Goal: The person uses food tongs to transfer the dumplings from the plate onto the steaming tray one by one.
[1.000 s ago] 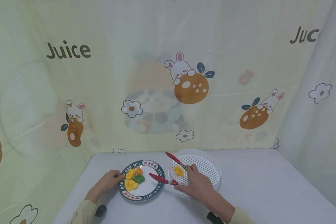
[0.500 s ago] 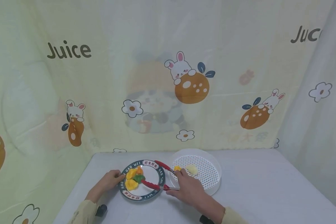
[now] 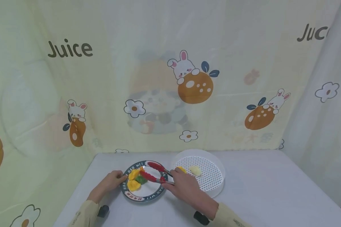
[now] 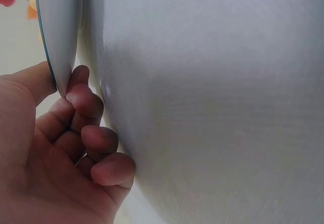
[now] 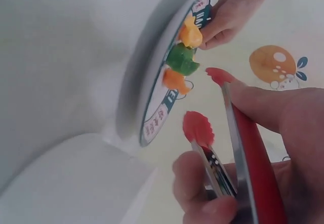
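With thumb and fingers my left hand [image 3: 112, 180] pinches the left rim of a plate [image 3: 152, 190], which has a dark patterned border. On the plate's left half sit two yellow dumpling-shaped pieces [image 3: 134, 185], a green one [image 3: 142, 180] and a small orange one [image 3: 141, 169]. My right hand [image 3: 184, 184] grips metal tongs [image 3: 150, 177] with red tips. Spread apart, the tips reach over the plate near the green and orange pieces, with nothing between them. The right wrist view shows the green piece [image 5: 181, 60] just beyond the tips.
A round white steamer tray [image 3: 213, 186] with a perforated base stands to the right of the plate, partly behind the right hand. It holds a pale piece [image 3: 195, 171] and a yellow piece [image 3: 182, 169]. A printed curtain [image 3: 230, 63] hangs behind the white table [image 3: 258, 189].
The right hand has carried the tongs left from the steamer tray to over the plate, uncovering the pale piece. The left hand has stayed at the rim.
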A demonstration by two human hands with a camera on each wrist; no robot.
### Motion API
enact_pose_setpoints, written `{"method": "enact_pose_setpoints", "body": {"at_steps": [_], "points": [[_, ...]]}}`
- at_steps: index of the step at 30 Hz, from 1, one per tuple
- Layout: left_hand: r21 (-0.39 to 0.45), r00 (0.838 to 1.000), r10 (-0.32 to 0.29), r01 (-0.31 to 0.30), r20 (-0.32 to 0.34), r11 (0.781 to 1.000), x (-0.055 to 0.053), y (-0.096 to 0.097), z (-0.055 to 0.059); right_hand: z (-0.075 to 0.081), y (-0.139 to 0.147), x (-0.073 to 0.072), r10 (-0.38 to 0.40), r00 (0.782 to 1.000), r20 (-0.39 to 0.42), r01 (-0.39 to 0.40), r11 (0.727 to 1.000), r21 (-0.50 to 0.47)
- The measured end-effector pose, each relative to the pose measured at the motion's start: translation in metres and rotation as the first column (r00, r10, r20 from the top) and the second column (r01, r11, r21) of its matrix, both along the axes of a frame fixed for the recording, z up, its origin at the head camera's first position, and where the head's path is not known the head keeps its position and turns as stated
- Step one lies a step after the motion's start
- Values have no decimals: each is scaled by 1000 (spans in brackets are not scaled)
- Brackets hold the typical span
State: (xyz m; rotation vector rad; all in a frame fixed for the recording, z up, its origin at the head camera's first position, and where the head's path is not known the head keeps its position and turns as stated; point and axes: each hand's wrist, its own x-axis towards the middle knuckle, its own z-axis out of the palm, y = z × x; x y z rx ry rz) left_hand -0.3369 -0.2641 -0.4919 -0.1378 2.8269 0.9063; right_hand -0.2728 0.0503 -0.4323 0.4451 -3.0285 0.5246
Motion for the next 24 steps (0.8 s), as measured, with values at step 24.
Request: {"method": "enact_pose_setpoints", "body": {"at_steps": [24], "points": [[10,1000,1,-1,-1,1000,-1,0,0,11,-25,-27,-42,984,176,47,999,-25]]}}
